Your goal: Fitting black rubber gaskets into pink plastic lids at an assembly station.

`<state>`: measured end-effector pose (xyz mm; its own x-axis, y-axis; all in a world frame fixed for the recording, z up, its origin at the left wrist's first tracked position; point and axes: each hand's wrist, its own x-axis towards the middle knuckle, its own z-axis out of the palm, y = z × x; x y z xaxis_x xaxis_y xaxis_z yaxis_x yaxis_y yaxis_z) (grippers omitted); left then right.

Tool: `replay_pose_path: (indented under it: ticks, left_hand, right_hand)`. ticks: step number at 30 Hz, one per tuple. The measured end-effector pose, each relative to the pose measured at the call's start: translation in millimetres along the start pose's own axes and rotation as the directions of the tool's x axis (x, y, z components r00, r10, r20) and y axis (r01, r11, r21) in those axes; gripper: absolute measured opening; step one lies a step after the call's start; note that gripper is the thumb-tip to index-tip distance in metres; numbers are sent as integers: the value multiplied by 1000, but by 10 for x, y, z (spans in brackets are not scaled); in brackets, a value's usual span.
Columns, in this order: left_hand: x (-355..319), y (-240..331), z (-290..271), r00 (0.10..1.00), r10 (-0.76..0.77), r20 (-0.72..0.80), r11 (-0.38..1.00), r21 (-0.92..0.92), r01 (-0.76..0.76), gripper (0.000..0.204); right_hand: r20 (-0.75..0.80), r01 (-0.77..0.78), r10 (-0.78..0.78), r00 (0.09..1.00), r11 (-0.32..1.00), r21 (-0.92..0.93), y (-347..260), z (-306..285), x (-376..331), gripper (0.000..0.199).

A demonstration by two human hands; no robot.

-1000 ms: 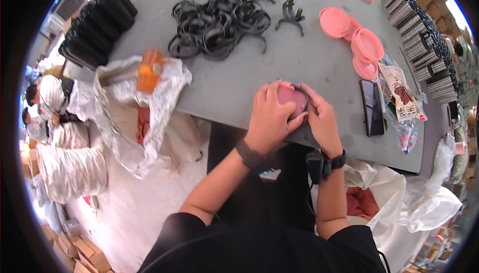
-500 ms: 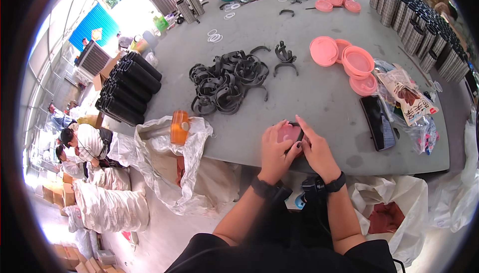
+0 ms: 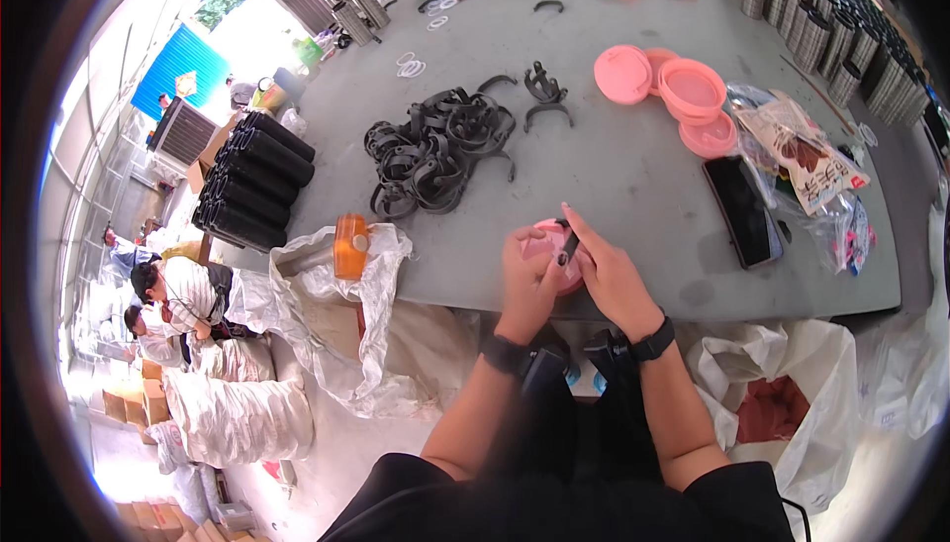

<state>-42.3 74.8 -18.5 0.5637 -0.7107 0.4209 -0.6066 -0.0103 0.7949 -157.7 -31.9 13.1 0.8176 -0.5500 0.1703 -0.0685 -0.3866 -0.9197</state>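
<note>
Near the table's front edge, my left hand (image 3: 527,283) grips a round pink lid (image 3: 540,243) by its left side, thumb toward the middle. My right hand (image 3: 616,287) closes round the lid's other side. Its fingers press along a black plastic strap handle (image 3: 568,245) that lies across the lid. My palms hide part of both pieces. Beyond my hands lies a tangled heap of black strap handles (image 3: 435,151). A few loose ones (image 3: 546,116) lie right of that heap. Several more pink lids (image 3: 690,89) overlap farther to the right.
A black phone (image 3: 742,210) and plastic packets (image 3: 802,151) lie at the right. Metal tumblers (image 3: 821,27) stand at the far right, black cylinders (image 3: 255,181) at the left. An orange container (image 3: 350,245) rests at a white sack (image 3: 307,275). Another sack (image 3: 722,364) stands front right.
The head view has shifted, so the table's things sit a little higher. My hands have tilted about the lid, and more of its pink surface and the black handle shows.
</note>
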Motion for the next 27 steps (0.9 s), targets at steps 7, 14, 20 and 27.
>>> replay_pose_path:
  ticks: [7,14,20,27]
  left_hand:
    - [11,-8,21,989,-129,-75,972,-208,111,22]
    - [55,-145,-148,942,-299,-151,907,-353,232,25]
    - [34,53,-179,992,-122,-5,992,34,123,31]
    - [-61,-5,-247,976,-187,110,882,457,117,43]
  right_hand:
    - [-65,182,-186,981,982,-54,152,55,-6,55]
    - [-47,85,-93,995,984,-155,147,170,-22,49]
    - [-84,71,-79,993,993,-90,267,129,-32,48]
    - [-52,64,-61,997,996,62,234,133,-16,47]
